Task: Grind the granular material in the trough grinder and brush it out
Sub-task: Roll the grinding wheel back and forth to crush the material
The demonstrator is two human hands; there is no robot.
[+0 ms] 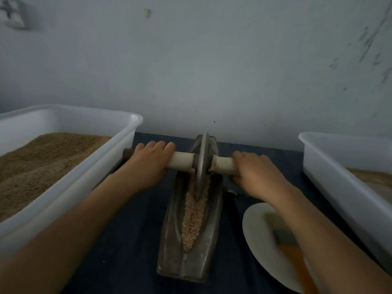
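Observation:
A grey boat-shaped trough grinder (169, 240) lies lengthwise on the dark cloth in the middle. Pale tan granular material (194, 221) fills its groove. A grey grinding wheel (202, 160) stands upright in the far part of the groove, on a pale axle handle (182, 161) that runs left to right. My left hand (148, 164) grips the axle left of the wheel. My right hand (254, 172) grips it to the right. A brush (284, 236) with an orange handle lies on a white plate (258, 236) at the near right, partly hidden by my right forearm.
A white tub (70, 187) full of brown grain stands close on the left, touching the axle's dark end. A second white tub (331, 177) with tan powder stands on the right. A grey wall rises just behind the grinder.

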